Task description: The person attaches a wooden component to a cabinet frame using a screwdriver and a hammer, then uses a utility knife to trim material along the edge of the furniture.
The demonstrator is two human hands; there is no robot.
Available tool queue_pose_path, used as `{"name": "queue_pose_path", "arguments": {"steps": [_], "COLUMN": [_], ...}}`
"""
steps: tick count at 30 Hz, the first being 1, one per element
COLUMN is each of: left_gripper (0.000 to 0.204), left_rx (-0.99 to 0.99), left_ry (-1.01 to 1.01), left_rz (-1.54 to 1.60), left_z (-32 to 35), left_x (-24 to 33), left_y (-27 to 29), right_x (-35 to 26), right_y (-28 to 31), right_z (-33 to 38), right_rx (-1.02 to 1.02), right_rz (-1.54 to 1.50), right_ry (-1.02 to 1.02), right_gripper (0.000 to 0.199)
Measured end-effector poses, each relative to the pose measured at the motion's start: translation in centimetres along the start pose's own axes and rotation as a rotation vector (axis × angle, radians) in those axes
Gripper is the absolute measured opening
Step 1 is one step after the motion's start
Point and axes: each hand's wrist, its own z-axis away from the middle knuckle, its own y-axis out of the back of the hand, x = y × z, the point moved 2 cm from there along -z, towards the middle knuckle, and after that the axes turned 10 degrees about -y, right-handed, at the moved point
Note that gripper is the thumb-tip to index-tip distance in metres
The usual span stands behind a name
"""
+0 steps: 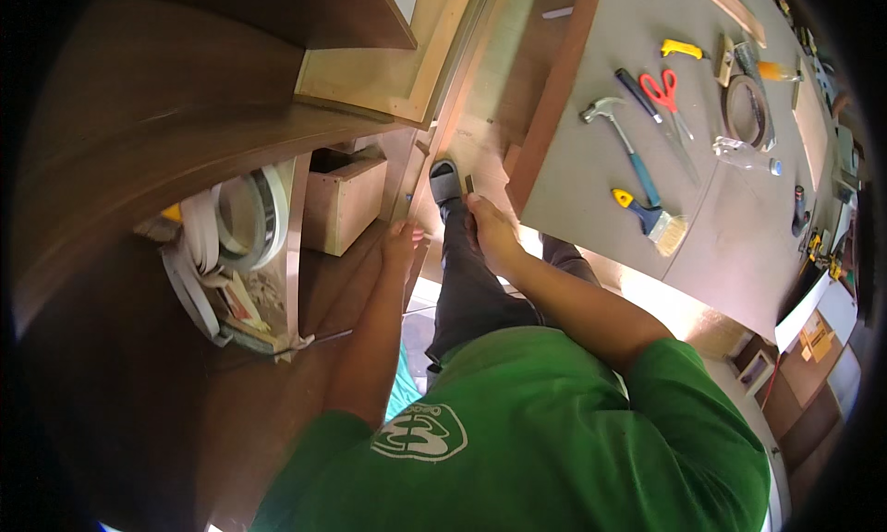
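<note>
My right hand is closed around a short, dark, narrow piece, whose tip pokes out past the thumb; the rest is hidden in the grip, so its kind cannot be told. To its left, my left hand rests with curled fingers at the edge of a brown wooden cabinet panel. Just beyond that hand is a small plywood drawer box, open at the top. My sandalled foot is on the floor between the cabinet and the table.
On the grey table at right lie a hammer, red-handled scissors, a handsaw, a paintbrush, a yellow cutter, a brown tape roll and a clear bottle. White edging rolls fill a compartment at left.
</note>
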Motion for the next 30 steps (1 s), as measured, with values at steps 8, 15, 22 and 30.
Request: {"name": "queue_pose_path", "arguments": {"steps": [8, 15, 22, 30], "left_gripper": [0.030, 0.032, 0.045, 0.046], "left_rx": [0.082, 0.071, 0.040, -0.046], "left_ry": [-0.064, -0.094, 0.042, 0.038], "left_rz": [0.106, 0.133, 0.310, 0.468], "left_z": [-7.9, -17.3, -20.6, -21.7], "left_x": [1.7, 2.9, 4.6, 5.2], "left_y": [-1.3, -3.2, -4.9, -4.9], "right_x": [4.4, 4.5, 4.8, 5.4], "right_y": [-1.0, -0.7, -1.7, -1.6], "right_z": [-16.9, -25.3, -29.7, -32.1], "right_rx": [0.316, 0.310, 0.366, 0.423], "right_rz": [0.185, 0.042, -0.004, -0.003], "right_ry": [0.391, 0.543, 0.464, 0.515], "right_gripper": [0.037, 0.053, 0.059, 0.058]}}
